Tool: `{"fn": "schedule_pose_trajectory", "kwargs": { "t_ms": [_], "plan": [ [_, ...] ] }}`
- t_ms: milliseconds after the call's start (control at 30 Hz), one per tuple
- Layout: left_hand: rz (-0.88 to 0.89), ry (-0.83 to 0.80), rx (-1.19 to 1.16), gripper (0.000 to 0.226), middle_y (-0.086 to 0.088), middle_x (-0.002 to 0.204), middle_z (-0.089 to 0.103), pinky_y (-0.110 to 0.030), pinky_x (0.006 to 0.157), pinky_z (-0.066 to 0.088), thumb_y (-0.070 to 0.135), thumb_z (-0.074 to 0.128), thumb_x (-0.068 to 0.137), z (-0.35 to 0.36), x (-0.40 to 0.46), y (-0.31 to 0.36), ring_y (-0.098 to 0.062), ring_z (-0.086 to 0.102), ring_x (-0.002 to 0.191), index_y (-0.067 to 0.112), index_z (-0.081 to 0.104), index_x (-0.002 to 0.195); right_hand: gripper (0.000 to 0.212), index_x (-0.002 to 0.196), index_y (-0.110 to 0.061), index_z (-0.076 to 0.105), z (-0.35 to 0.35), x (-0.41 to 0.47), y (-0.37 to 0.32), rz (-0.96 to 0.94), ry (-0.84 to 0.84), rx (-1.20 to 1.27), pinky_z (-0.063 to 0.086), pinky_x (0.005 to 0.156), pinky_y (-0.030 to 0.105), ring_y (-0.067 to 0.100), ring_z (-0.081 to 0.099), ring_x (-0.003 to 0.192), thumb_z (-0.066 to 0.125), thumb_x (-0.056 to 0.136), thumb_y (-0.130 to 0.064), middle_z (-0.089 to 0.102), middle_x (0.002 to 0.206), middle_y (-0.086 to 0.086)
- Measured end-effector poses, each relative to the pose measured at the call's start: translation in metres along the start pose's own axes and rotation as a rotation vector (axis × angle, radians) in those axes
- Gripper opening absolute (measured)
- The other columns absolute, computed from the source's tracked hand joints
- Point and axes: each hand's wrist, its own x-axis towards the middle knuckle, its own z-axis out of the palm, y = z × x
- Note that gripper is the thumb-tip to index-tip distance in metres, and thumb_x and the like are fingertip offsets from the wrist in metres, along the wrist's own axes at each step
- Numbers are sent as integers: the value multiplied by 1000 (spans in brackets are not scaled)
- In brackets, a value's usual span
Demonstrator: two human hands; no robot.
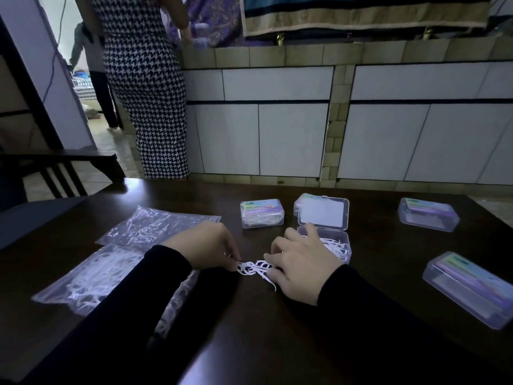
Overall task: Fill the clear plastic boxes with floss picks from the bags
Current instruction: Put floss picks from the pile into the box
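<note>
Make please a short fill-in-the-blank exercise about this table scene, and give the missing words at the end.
1. The box beside the right hand has its lid ____.
2. Both hands gather a bunch of white floss picks lying on the dark ____.
3. The left hand has its fingertips on the bunch's ____ end.
4. The shut box behind the hands is full of ____.

Missing words: open; table; left; floss picks

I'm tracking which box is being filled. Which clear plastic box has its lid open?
The open box just beyond the right hand, lid flipped up, picks inside. The closed boxes at centre and right stay shut.
</note>
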Motion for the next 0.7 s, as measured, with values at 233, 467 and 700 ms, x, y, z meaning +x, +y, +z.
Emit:
{"fn": "schedule_pose_trajectory", "kwargs": {
  "t_ms": [233,467,700],
  "plan": [
    [-14,-39,-26,13,17,79,67,-18,67,42,35,82,69,-3,-6,9,7,57,68,32,76,80,69,139,-33,47,-10,-13,6,-5,-149,109,8,107,44,15,34,121,42,84,-74,47,130,-8],
    [13,-148,-76,61,24,100,55,-27,88,48,23,83,67,-2,-8,15,-4,56,91,48,60,117,62,141,-39,41,-19,-23,27,37,-164,169,12,108,43,11,28,128,57,85,-60,43,142,-17],
    [7,-144,-111,34,24,65,61,-7,59,38,24,84,70,-3,-8,22,10,54,61,34,74,101,35,131,-39,56,-11,-23,21,19,-95,164,20,100,38,11,37,119,52,96,-39,54,127,-15]
  ]
}}
